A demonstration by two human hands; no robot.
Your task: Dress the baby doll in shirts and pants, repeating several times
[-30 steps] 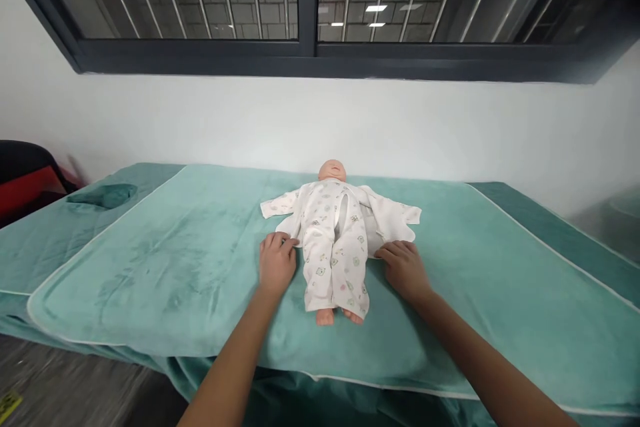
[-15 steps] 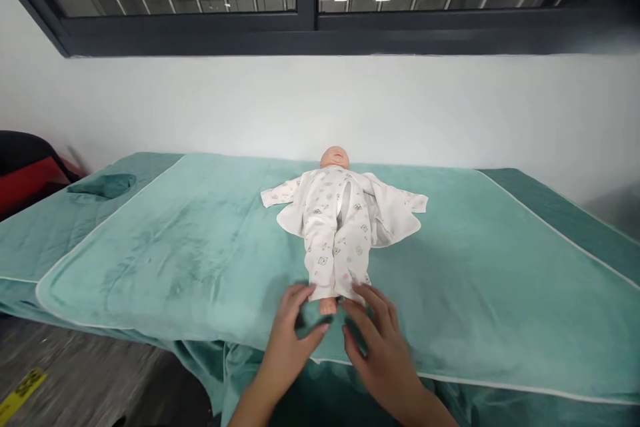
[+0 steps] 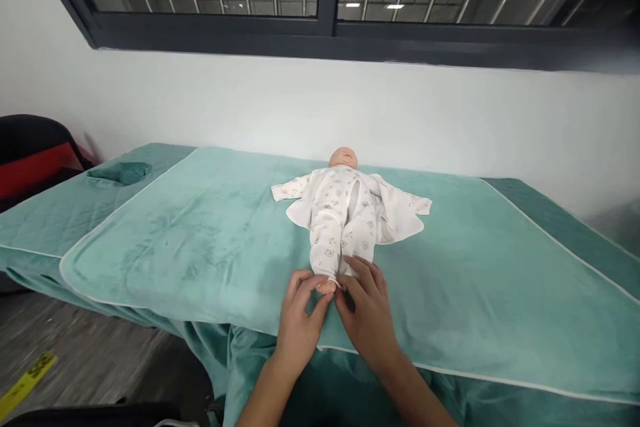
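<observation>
A baby doll [image 3: 343, 157] lies on its back, its head toward the wall. White printed trousers [image 3: 327, 237] cover its legs, and a white top [image 3: 400, 217] spreads open on both sides with its sleeves out. My left hand [image 3: 298, 323] curls its thumb and forefinger around the trouser cuff at the doll's bare foot [image 3: 327, 287]. From the other side, my right hand [image 3: 369, 313] pinches the same cuff, its other fingers lying over the second trouser leg. That leg's lower end is hidden by my right hand.
A light green padded mat [image 3: 200, 233] covers the massage bed [image 3: 35, 233], which has a face hole [image 3: 120, 173] at its left end. Behind stand the white wall [image 3: 240, 107] and a barred window. A black and red chair [image 3: 40, 153] is at the left.
Both hands have moved inward and closed at the trouser cuff. The cuff sits bunched at the foot, where it hung wide before. The view has shifted slightly.
</observation>
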